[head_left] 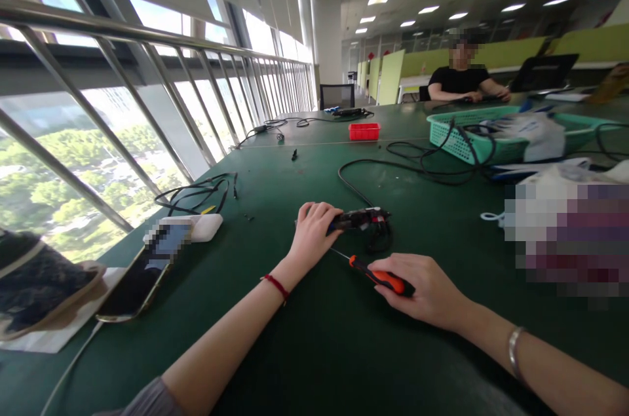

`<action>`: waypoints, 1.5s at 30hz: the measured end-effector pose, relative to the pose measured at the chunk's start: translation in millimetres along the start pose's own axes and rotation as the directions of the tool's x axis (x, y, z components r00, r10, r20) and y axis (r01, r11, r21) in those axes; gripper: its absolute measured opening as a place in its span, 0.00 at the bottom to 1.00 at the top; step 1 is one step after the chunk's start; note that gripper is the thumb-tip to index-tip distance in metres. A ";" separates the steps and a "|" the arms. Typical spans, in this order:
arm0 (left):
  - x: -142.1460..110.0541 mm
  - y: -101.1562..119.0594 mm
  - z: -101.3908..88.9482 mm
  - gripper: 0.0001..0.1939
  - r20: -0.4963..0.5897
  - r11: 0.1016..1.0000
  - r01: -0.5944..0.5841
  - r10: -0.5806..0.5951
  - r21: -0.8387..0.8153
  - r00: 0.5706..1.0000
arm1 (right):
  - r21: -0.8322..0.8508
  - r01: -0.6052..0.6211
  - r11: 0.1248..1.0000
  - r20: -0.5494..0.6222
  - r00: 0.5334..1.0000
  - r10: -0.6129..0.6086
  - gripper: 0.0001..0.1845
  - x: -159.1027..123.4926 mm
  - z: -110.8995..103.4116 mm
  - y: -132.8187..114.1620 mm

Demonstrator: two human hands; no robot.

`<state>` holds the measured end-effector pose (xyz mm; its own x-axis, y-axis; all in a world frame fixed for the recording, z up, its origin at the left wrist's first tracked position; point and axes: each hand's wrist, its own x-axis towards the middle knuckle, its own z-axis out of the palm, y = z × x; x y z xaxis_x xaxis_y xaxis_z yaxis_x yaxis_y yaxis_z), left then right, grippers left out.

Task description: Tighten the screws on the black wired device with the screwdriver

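My left hand [313, 232] is closed around one end of a dark elongated device [362, 218] with exposed inner parts and a black cable running off behind it. What kind of device it is, I cannot make out. In my right hand [425, 288] is an orange and black screwdriver [381, 276], its thin shaft pointing left and away toward the device. The shaft's tip lies close to my left fingers; whether it touches the device is unclear. Beneath both hands lies the dark green tabletop [304, 350].
A phone [142, 278] and a white case [206, 228] lie at left, by coiled black cables [196, 192]. Farther back stand a red bin [364, 132] and a filled green basket [452, 141]. A bag [565, 232] sits right. Another person [462, 78] sits across the table.
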<state>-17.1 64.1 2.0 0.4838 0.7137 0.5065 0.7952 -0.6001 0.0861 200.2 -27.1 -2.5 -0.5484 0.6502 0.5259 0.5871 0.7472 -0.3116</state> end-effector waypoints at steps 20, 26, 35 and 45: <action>-6.9 -31.8 3.1 0.20 0.011 0.945 0.279 -0.285 0.170 0.958 | -0.012 -0.017 1.000 0.031 0.999 0.018 0.11 -3.7 2.2 2.9; -22.2 -106.9 -17.2 0.23 -0.156 0.748 0.616 -0.597 0.249 0.787 | 0.000 -0.005 1.000 0.034 0.999 0.005 0.11 -2.8 -0.1 2.4; -22.8 -99.3 -8.6 0.23 0.108 0.781 0.589 -0.617 0.208 0.779 | -0.014 0.033 0.999 -0.056 0.998 -0.034 0.11 -2.0 1.5 0.9; -18.6 15.7 -3.2 0.22 0.334 0.979 0.153 -0.100 -0.137 0.937 | 0.131 -0.361 0.923 -0.600 0.713 0.363 0.13 -2.7 -3.3 27.3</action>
<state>-14.8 40.3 -3.3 0.4963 0.8493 0.1798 0.8022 -0.5278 0.2791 219.6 -9.0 -9.8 0.1797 0.6523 0.7364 0.6621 0.4734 -0.5809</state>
